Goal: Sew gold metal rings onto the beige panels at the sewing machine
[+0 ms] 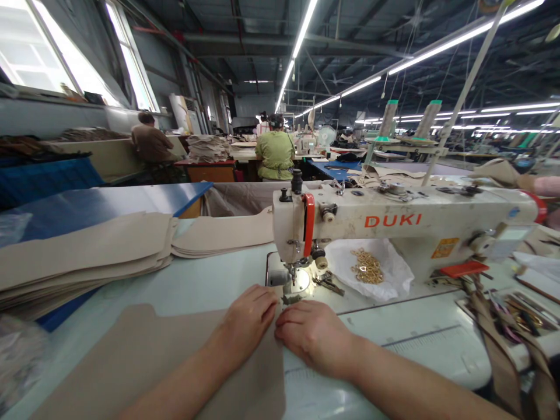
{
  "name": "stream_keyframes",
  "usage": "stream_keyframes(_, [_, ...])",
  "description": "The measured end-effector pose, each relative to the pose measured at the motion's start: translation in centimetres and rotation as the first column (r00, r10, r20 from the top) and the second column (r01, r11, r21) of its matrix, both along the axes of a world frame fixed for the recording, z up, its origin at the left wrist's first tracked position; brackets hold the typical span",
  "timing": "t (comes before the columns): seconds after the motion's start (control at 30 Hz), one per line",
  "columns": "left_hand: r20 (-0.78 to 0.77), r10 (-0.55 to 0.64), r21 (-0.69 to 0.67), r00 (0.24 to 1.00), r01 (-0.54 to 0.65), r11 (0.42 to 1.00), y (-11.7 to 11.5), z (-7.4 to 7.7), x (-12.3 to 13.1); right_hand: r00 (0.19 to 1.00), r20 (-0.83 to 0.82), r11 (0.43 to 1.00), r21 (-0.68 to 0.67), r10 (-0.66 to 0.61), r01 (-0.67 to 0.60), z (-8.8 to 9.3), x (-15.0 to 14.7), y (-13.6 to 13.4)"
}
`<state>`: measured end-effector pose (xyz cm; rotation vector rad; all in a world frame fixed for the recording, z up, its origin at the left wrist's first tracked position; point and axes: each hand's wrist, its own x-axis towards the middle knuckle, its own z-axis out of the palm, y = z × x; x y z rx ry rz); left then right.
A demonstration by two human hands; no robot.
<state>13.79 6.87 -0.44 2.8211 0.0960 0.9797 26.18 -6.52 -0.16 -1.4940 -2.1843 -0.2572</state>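
The beige fabric panel (153, 356) is lying at the near edge of the worktop (205, 283), its far corner reaching the needle of the sewing machine (394, 221). The left hand (250, 318) is pressing on it, grip flat. The right hand (314, 333) is curling at its edge; whether this grip is pinching cannot be told.

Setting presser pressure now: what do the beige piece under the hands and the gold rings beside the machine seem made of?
Beige piece: probably woven fabric or thin faux leather, matte; it lies flat and limp, without shine. Gold rings: likely polished metal; they glint, heaped on the white bag.
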Motion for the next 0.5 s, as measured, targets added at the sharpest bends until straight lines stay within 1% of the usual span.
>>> stream_keyframes(0.07, [0.003,0.002,0.006,1.000,-0.002,1.000,0.03,-0.11,0.07,1.000,-0.004,1.000,0.001,0.002,-0.002,0.10,-0.03,-0.02])
stream_keyframes(0.23, [-0.032,0.016,-0.030,0.999,-0.016,0.999,0.04,-0.15,0.05,1.000,-0.030,1.000,-0.015,0.000,0.000,0.44,-0.08,-0.11])
stream_keyframes(0.33, [-0.054,0.007,-0.050,0.999,-0.009,0.999,-0.07,0.01,-0.23,0.998,-0.043,0.999,-0.014,-0.043,0.043,0.57,-0.14,-0.16])
stream_keyframes(0.5, [-0.079,0.009,-0.077,0.997,-0.015,0.997,-0.30,0.27,-0.70,0.991,-0.018,0.991,-0.025,-0.132,0.131,0.82,-0.37,-0.14])
